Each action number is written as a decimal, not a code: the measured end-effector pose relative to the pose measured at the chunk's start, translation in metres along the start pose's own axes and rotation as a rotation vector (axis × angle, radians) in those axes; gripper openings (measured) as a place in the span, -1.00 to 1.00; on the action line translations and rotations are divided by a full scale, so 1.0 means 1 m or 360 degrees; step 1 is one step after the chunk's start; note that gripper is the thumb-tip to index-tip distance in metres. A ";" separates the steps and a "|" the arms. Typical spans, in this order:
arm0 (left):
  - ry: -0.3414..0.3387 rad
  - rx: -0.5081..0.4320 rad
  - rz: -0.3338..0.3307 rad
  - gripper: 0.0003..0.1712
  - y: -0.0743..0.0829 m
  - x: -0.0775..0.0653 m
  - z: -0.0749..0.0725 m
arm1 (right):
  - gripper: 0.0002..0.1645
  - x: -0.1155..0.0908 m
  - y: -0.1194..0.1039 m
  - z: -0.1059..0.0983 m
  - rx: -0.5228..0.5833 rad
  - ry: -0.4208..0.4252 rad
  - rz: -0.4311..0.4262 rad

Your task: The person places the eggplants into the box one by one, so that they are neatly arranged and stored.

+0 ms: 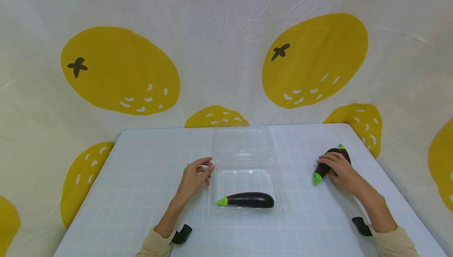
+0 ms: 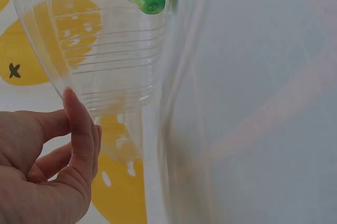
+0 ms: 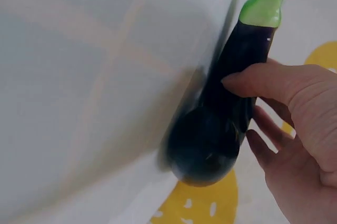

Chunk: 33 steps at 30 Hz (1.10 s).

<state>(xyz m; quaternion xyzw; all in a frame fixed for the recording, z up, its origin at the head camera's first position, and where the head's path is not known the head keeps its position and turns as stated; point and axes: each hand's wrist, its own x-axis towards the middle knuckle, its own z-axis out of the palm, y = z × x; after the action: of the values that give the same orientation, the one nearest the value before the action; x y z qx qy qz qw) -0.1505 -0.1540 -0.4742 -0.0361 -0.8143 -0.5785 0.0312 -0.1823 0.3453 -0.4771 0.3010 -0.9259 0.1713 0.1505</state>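
Observation:
A clear plastic clamshell container [image 1: 247, 162] stands with its lid folded back, and one dark purple eggplant [image 1: 250, 200] with a green stem lies along its near side. My left hand [image 1: 196, 174] is at the container's left rim, fingertips pinching the edge; in the left wrist view its fingers [image 2: 80, 129] meet the clear wall. To the right, my right hand [image 1: 339, 168] grips an eggplant [image 1: 321, 170] whose green stem points toward me and left. Thumb on one side, fingers on the other, it holds this eggplant [image 3: 255, 45] beside a second eggplant [image 1: 345, 154], partly hidden.
The table [image 1: 159, 150] has a pale checked cover. Behind and beside it hangs a white cloth [image 1: 219, 52] with large yellow fruit prints. A black wrist camera [image 1: 182, 234] is worn on the left wrist, another camera [image 1: 361, 226] on the right.

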 end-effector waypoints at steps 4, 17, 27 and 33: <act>0.0001 0.0000 0.0001 -0.55 0.001 0.000 0.000 | -0.40 0.004 -0.005 -0.003 0.0007 -0.0131 0.0147; 0.0001 -0.0023 0.0001 -0.55 0.003 -0.002 0.000 | -0.37 0.008 -0.004 0.000 -0.0074 -0.0061 0.0040; 0.0001 -0.0024 -0.0002 -0.55 0.002 -0.003 0.001 | -0.31 0.011 -0.008 0.001 -0.0023 0.0072 -0.0075; 0.0000 0.0013 0.0002 -0.55 0.003 -0.002 0.000 | -0.33 0.016 -0.011 0.001 0.0015 0.0124 -0.0100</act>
<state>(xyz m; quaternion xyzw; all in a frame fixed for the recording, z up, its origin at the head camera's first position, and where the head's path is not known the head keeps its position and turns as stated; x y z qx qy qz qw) -0.1484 -0.1534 -0.4718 -0.0365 -0.8166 -0.5752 0.0318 -0.1878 0.3285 -0.4695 0.3237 -0.9086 0.1826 0.1905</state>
